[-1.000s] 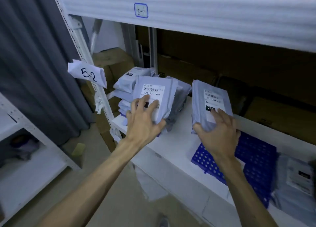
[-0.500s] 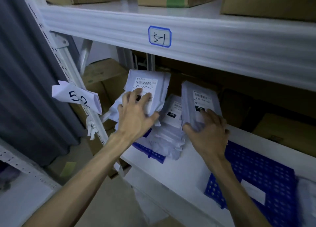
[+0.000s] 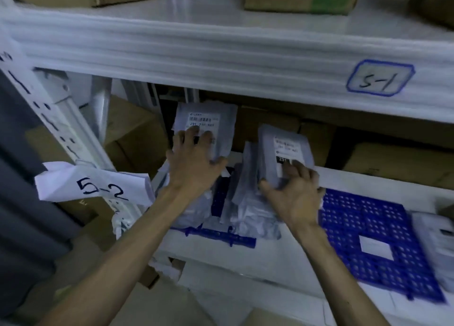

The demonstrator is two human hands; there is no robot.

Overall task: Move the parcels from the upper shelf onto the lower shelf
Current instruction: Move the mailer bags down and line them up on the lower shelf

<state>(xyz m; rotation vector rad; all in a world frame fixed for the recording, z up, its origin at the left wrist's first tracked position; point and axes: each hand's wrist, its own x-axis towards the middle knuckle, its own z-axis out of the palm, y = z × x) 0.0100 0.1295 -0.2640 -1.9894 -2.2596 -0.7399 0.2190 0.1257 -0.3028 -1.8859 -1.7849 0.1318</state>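
Two grey parcels held upright on shelf 5-2 (image 3: 282,264), both over the heap of mailers (image 3: 245,217). L parcel (image 3: 208,119) pinned under left hand (image 3: 194,166), fingers spread flat on label, prob. to keep it standing. R parcel (image 3: 282,151) clamped betw. thumb & fingers of right hand (image 3: 294,193). Shelf 5-1 (image 3: 221,53) beam close overhead, so little headroom. Blue mat (image 3: 368,227) to the right is mostly bare, free room there. Shelf front edge near wrists.
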